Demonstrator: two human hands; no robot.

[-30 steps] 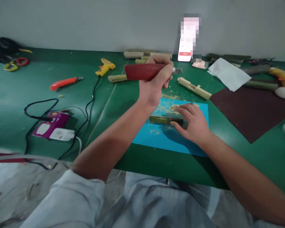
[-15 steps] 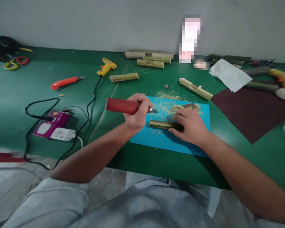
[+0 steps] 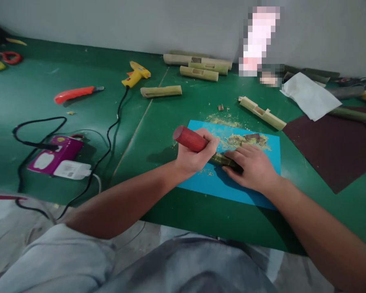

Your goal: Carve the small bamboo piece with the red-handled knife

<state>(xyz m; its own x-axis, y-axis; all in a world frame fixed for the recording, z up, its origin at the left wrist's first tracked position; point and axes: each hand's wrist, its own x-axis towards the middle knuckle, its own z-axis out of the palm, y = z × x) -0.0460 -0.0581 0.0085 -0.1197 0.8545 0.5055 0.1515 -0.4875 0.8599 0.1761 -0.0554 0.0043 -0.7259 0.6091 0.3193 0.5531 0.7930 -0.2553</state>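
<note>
My left hand (image 3: 197, 154) is wrapped round the thick red handle of a carving chisel (image 3: 190, 139). The handle leans up and to the left; the blade is hidden behind my fingers, over the left end of a short bamboo tube (image 3: 222, 159). My right hand (image 3: 253, 167) grips that tube at its right part and holds it down on a blue sheet (image 3: 253, 198). Pale shavings and sawdust (image 3: 236, 140) lie on the sheet just beyond the tube, with a few dark chips (image 3: 252, 137) among them.
Notched bamboo tubes (image 3: 199, 73) lie at the back, another (image 3: 262, 113) right of centre. A yellow glue gun (image 3: 136, 75), an orange utility knife (image 3: 75, 95) and a purple power box (image 3: 62, 150) with cables lie left. Brown sheet (image 3: 332, 154) and white paper (image 3: 312, 97) lie right.
My left hand has brought the chisel right and down onto the bamboo tube, its handle now tipped up. My right hand still holds the tube. The camera view has shifted slightly.
</note>
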